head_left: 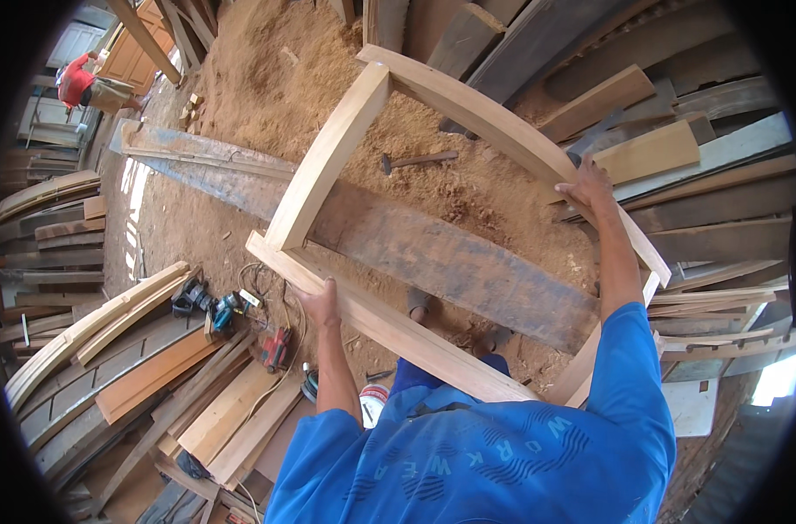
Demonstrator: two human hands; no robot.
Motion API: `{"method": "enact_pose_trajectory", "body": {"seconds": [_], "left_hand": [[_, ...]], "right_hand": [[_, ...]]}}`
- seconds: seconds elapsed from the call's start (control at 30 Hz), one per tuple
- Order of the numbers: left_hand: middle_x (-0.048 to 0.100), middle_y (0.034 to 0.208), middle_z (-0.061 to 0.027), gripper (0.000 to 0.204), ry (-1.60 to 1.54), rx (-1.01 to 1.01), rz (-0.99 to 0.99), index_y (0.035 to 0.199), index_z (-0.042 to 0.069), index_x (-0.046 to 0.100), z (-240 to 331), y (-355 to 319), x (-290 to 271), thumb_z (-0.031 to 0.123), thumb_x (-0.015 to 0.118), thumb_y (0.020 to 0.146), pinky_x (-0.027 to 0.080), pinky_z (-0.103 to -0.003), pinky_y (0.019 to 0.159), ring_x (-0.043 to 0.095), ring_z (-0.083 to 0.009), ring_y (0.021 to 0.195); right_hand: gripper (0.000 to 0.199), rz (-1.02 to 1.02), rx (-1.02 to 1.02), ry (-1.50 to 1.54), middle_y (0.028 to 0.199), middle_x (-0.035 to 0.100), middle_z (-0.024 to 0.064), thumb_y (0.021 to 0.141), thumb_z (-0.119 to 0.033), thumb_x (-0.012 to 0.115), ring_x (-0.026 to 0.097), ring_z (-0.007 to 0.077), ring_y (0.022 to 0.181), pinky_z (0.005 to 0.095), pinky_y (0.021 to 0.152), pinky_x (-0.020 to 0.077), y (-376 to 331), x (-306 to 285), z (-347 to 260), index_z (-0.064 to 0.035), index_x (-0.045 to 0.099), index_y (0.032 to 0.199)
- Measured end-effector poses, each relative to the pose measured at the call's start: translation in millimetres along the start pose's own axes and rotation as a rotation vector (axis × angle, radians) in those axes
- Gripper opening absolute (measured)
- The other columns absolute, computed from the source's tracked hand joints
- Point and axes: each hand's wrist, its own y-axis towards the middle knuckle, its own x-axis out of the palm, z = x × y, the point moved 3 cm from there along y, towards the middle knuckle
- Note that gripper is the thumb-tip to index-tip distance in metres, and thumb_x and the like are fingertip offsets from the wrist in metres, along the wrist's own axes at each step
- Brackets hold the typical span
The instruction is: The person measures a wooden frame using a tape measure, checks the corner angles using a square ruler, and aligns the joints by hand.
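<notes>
I hold a pale wooden frame (328,157) of four boards in front of me, above the sawdust floor. My left hand (321,304) grips its near rail (389,327) from below. My right hand (587,185) grips the far right rail (503,131), fingers wrapped over its top edge. Both arms are in blue sleeves. Through the frame's opening I see a long dark grey plank (450,258) lying on the ground and my feet (420,301) next to it.
A hammer (415,161) lies on the sawdust beyond the frame. Power tools (227,310) and a red drill (274,348) with cords sit at left beside stacked boards (153,367). Dark planks (712,201) pile at right. A person in red (83,86) stands far left.
</notes>
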Motion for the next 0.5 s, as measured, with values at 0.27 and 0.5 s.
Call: {"method": "enact_pose_trajectory", "body": {"seconds": [0.27,0.5], "left_hand": [[0.049,0.134,-0.0253,0.100,0.093,0.033,0.008,0.149,-0.009,0.021,1.7,2.9,-6.9,0.009,0.080,0.071,0.044,-0.037,0.104,0.055,-0.0316,0.119],[0.048,0.136,-0.0262,0.097,0.161,0.022,-0.001,0.149,-0.008,0.020,9.8,4.7,-5.1,0.010,0.079,0.074,0.042,-0.036,0.106,0.053,-0.0309,0.122]], "right_hand": [[0.092,-0.008,-0.028,0.006,0.132,0.057,0.0243,0.071,-0.049,0.082,0.055,0.0400,0.124,0.0499,0.104,0.0449,4.1,19.9,0.6,-0.0047,0.040,0.140],[0.078,-0.019,-0.049,0.149,0.123,0.063,0.0247,0.076,-0.037,0.082,0.057,0.0418,0.120,0.0498,0.102,0.0463,18.1,39.7,-0.7,-0.0030,0.045,0.136]]}}
